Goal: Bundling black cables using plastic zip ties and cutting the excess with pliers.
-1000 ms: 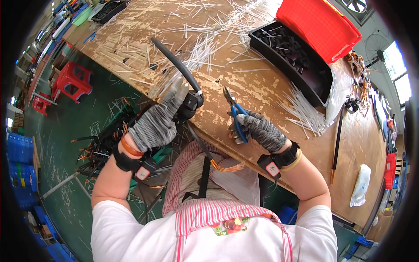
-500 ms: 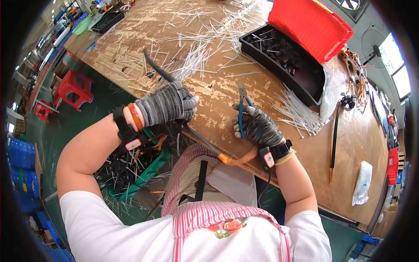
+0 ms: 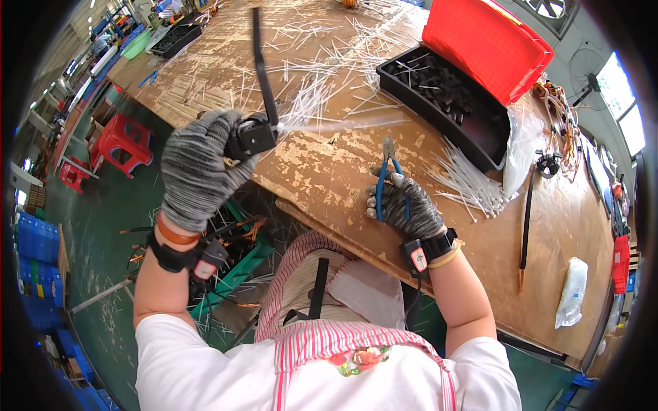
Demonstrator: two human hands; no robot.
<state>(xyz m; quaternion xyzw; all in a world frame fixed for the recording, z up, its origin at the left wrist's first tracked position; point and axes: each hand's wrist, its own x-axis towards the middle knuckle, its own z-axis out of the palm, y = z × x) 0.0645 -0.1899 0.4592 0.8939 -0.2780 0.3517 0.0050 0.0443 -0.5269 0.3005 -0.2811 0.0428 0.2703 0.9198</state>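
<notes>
My left hand [image 3: 200, 164], in a grey knitted glove, is raised over the table's near left edge. It is closed round a black motor-like part [image 3: 251, 139], with a black cable [image 3: 262, 68] standing up from it. A white cable tie tail [image 3: 343, 126], partly blurred, sticks out of this part to the right. The cable's other end is hidden. Resting low over the table, my gloved right hand [image 3: 415, 211] holds blue-handled cutting pliers [image 3: 388, 149], jaws pointing away from me. A bundle of white cable ties [image 3: 473, 179] lies right of that hand.
A black bin [image 3: 439, 103] of small black parts stands at the back right, against a red crate [image 3: 483, 41]. Loose cable ties [image 3: 315, 89] litter the worn wooden table [image 3: 329, 178]. A similar cabled part [image 3: 547, 163] lies at right. Below left is a green scrap crate [image 3: 236, 281].
My left hand has lifted and turned, swinging the cable upright. The black part and its tie tail now show, while the copper end has left view. My right hand stays nearly still with the pliers.
</notes>
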